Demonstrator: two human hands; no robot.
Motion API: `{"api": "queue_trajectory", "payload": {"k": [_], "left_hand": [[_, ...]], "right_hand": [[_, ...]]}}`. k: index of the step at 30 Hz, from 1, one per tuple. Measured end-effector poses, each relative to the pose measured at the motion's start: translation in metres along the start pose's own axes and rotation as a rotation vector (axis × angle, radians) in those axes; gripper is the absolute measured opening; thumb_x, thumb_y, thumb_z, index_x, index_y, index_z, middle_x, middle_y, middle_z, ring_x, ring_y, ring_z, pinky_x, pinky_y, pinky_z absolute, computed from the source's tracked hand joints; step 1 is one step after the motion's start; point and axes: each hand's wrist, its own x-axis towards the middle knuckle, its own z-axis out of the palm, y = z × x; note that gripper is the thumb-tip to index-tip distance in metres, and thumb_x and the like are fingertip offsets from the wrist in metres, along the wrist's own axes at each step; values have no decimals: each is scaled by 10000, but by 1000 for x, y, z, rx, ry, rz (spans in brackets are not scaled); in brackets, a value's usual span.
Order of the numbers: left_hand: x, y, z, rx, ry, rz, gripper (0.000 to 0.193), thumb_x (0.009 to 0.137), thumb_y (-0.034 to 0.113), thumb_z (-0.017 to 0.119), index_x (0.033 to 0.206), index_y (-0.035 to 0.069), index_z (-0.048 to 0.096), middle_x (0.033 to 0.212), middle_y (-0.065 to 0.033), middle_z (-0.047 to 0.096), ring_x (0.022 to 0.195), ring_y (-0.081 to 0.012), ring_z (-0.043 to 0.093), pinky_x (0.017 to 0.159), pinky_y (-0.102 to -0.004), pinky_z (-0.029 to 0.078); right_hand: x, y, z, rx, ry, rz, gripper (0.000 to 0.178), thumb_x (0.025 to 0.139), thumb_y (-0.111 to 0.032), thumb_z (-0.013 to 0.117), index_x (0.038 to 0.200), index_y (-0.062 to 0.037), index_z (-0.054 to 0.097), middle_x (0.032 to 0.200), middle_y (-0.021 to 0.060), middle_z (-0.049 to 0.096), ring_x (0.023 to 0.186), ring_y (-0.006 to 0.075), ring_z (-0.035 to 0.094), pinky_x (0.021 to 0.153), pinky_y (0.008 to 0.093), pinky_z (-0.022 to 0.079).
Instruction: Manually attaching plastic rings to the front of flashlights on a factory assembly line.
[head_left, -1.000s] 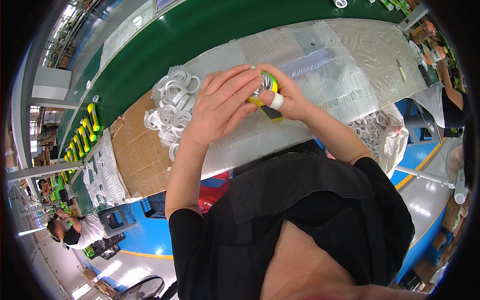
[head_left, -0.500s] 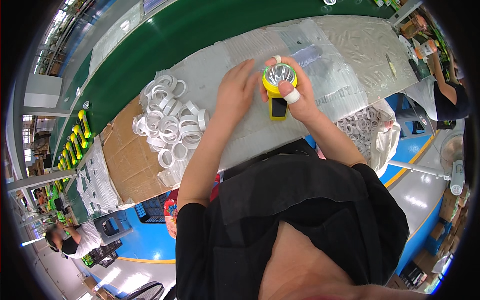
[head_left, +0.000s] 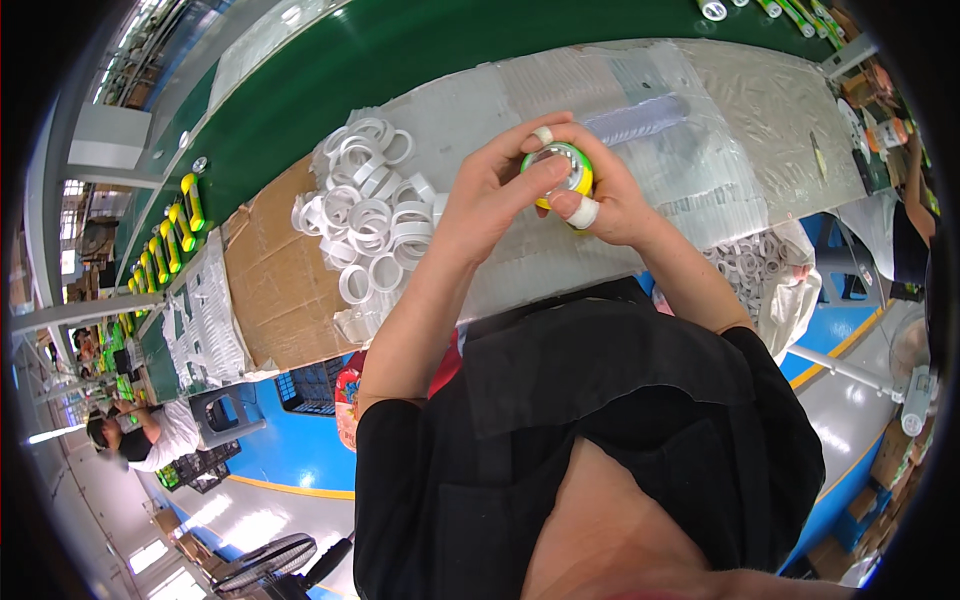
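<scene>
A yellow flashlight with a green-rimmed round head (head_left: 579, 168) is held above the table between both hands, its lens end facing up. My right hand (head_left: 618, 195) grips it from the right, with white tape around the thumb and a fingertip. From the left, my left hand (head_left: 490, 195) closes on the head, its thumb pressed across the lens and its fingers over the far side. Most of the flashlight's body is hidden under the hands. Left of my left forearm lies a heap of white plastic rings (head_left: 370, 215).
Beyond the hands lies a clear plastic sleeve of stacked round pieces (head_left: 640, 120). A sack of white rings (head_left: 790, 310) hangs at the table's right edge. More yellow flashlights (head_left: 180, 228) line the green conveyor (head_left: 420, 50). Other people work at far left and right.
My left hand has moved right onto the flashlight's head and put its thumb over the lens. The flashlight has tilted, so its yellow body is now mostly hidden. The view has shifted slightly.
</scene>
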Motion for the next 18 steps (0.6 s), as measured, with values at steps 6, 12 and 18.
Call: {"api": "queue_trajectory", "payload": {"k": [6,12,18], "left_hand": [[6,0,-46,598,218,246,417,882,275,701,1229,58,619,1231,-81,623,1128,-181,570,888,-313,477],[21,19,-128,1792,177,129,292,681,237,799,930,97,737,1118,-60,624,1057,-230,551,856,-379,432],[24,3,-141,1804,46,-4,153,648,212,775,733,87,752,1126,-50,612,1166,-239,477,958,-423,331]], "right_hand": [[9,-6,6,60,68,-26,367,893,-167,649,1219,-84,502,993,55,597,772,116,599,693,267,501],[35,7,20,119,171,-145,293,929,-133,596,1197,-77,490,906,71,610,734,124,599,661,272,505],[42,17,31,43,133,-74,319,910,-135,634,1197,-96,500,928,54,595,732,111,595,659,265,502]]}}
